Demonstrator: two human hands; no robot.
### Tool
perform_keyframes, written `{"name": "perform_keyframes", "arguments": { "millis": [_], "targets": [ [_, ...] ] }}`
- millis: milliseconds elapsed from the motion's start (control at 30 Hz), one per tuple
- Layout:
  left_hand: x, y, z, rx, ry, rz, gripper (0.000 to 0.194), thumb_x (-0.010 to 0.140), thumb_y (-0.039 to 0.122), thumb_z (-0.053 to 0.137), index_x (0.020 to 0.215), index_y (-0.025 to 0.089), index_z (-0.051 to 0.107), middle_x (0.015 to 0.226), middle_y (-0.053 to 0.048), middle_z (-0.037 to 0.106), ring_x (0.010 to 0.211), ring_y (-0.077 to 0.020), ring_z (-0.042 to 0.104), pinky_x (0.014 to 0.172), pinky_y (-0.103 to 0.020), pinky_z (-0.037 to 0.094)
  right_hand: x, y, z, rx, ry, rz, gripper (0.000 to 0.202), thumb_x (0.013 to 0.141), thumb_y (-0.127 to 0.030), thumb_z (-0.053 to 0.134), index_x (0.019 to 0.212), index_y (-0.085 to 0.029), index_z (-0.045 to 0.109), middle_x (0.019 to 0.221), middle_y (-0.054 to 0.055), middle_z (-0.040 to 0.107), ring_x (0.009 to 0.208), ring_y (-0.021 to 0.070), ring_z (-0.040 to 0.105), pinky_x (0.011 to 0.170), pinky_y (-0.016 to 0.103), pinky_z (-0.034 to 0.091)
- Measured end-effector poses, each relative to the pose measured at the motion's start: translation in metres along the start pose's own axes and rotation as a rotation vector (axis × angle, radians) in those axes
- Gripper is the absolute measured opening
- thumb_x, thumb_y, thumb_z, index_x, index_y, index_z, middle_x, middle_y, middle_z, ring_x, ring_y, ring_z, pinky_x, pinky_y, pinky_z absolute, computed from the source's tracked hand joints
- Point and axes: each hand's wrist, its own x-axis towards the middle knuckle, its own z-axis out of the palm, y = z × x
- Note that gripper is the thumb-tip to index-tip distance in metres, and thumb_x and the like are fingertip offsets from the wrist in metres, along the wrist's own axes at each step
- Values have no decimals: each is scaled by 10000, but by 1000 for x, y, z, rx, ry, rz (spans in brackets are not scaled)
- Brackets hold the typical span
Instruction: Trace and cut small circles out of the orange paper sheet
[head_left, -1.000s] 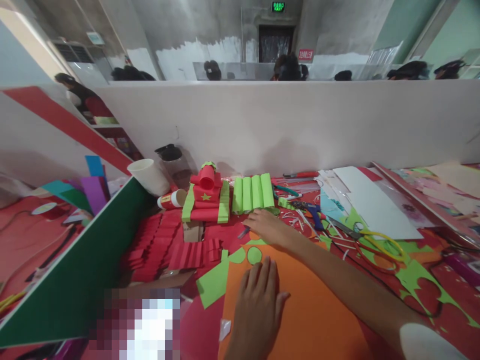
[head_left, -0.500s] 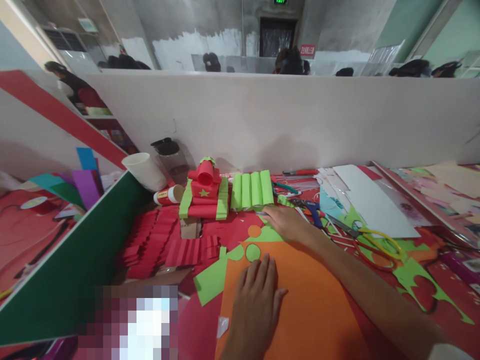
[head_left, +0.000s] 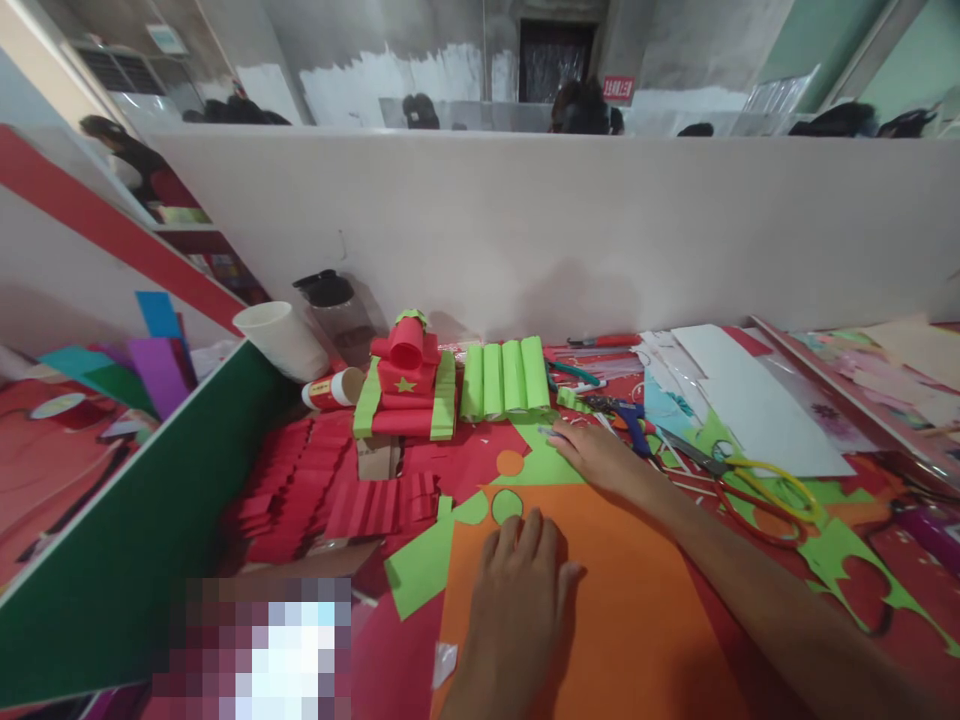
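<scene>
Orange sheet: we see a broad, plain orange sheet (head_left: pixel 622 600) lying flat on the red tabletop, right before the person; its far edge looks nearly straight, and its near end runs out of view.
Sheet's colour: we find it even and matt, darkened by shadow beside the hand and toward the bottom of the view.
Far left corner: we make out a round green patch (head_left: pixel 508 507) with a darkish outline; we cannot tell whether it is a disc on top or a hole showing green below.
Left edge: we note a small whitish scrap (head_left: pixel 444 662) there, and a light green strip (head_left: pixel 420 572) jutting out beside it.
Left hand: we see the left hand (head_left: pixel 521 585) laid palm down on the orange, fingers slightly spread, gripping nothing, its fingertips just below the round patch.
Right hand: we see the right hand (head_left: pixel 589 450) reaching past the far edge, low over green paper (head_left: pixel 544 465); a small greyish object (head_left: pixel 550 431) shows at its fingertips, and we cannot tell whether it is grasped.
Orange disc: we spot a small orange disc (head_left: pixel 510 462) near the green paper's left side.
Beyond: we see four light green rolls (head_left: pixel 504 378) beside a red-and-green paper model (head_left: pixel 406 388) bearing a star.
Right side: we see yellow-and-red-handled scissors (head_left: pixel 772 490) among green offcuts (head_left: pixel 877 590).
</scene>
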Motion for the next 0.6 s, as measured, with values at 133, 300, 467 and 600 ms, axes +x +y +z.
{"name": "perform_keyframes", "arguments": {
  "millis": [133, 300, 467, 600],
  "targets": [
    [7, -2, -1, -44, -19, 23, 183, 957, 308, 487, 1089, 236, 590, 1115, -49, 624, 1016, -255, 540, 869, -427, 432, -2, -2, -3, -23, -4, -50, 338, 1042, -402, 353, 1100, -226, 636, 957, 70, 741, 897, 230, 672, 713, 269, 383],
    [5, -9, 4, -41, 9, 78, 250, 975, 318, 439, 1175, 241, 568, 1147, -61, 605, 1045, -244, 523, 890, -403, 428, -1, -10, -9, -254, -68, 37, 350, 1023, -443, 387, 1133, -196, 609, 873, 119, 745, 820, 279, 697, 639, 289, 388],
    [3, -18, 14, 23, 118, 158, 360, 966, 348, 464, 1293, 216, 536, 1339, -65, 573, 1169, -257, 498, 976, -409, 411, 0, -14, -22, -276, -128, 94, 313, 974, -350, 519, 1195, -132, 559, 896, 175, 734, 785, 323, 701, 618, 312, 412],
    [4, -20, 19, 72, 164, 201, 391, 959, 378, 477, 1297, 194, 546, 1336, -69, 594, 1149, -257, 524, 960, -402, 426, -9, -13, -38, 62, -14, 39, 405, 987, -203, 409, 1390, -201, 442, 1084, 136, 696, 910, 260, 674, 731, 312, 447]
  ]
}}
